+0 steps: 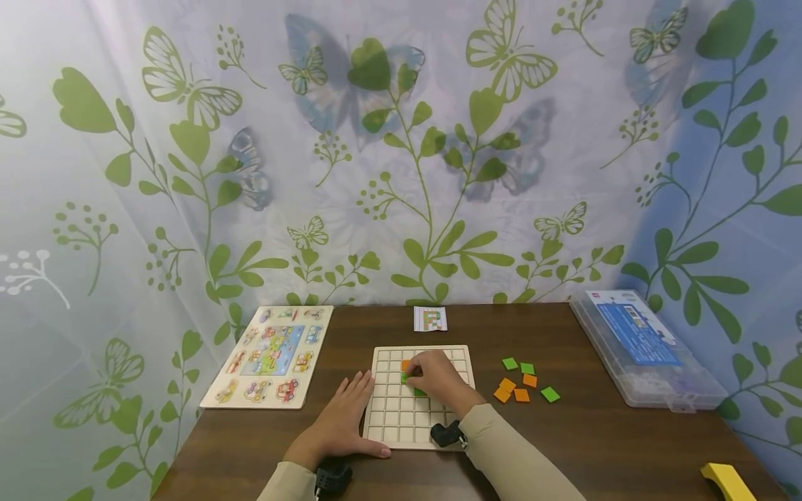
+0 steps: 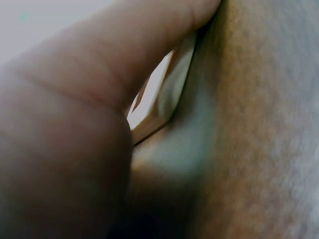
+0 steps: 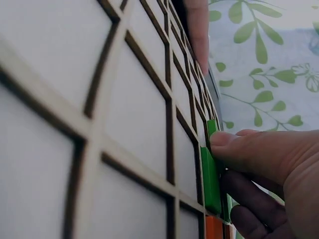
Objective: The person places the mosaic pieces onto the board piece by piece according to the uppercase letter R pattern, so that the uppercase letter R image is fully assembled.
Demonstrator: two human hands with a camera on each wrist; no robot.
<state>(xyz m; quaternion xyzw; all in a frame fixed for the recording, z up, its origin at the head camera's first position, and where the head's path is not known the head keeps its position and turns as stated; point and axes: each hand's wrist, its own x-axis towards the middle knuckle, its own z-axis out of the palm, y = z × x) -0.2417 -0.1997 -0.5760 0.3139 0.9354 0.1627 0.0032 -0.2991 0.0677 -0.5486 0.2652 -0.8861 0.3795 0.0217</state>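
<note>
A wooden grid board (image 1: 391,421) with square cells lies on the table, several orange and green square tiles in its upper middle. My right hand (image 1: 438,379) reaches over it from the right, thumb and fingers pinching a green tile (image 3: 212,127) at a cell. Just nearer in the right wrist view sits another green tile (image 3: 211,179), with an orange tile (image 3: 214,226) below it. Spread along the board's left edge, my left hand (image 1: 341,421) touches it with its fingertips, the thumb by the near left corner. In the left wrist view that hand's thumb covers much of the board.
Loose green tiles (image 1: 550,394) and orange tiles (image 1: 522,395) lie right of the board. Behind it is a small pattern card (image 1: 430,319). A picture puzzle (image 1: 266,358) lies at left, a clear plastic case (image 1: 645,348) at right, a yellow object (image 1: 729,481) at the near right.
</note>
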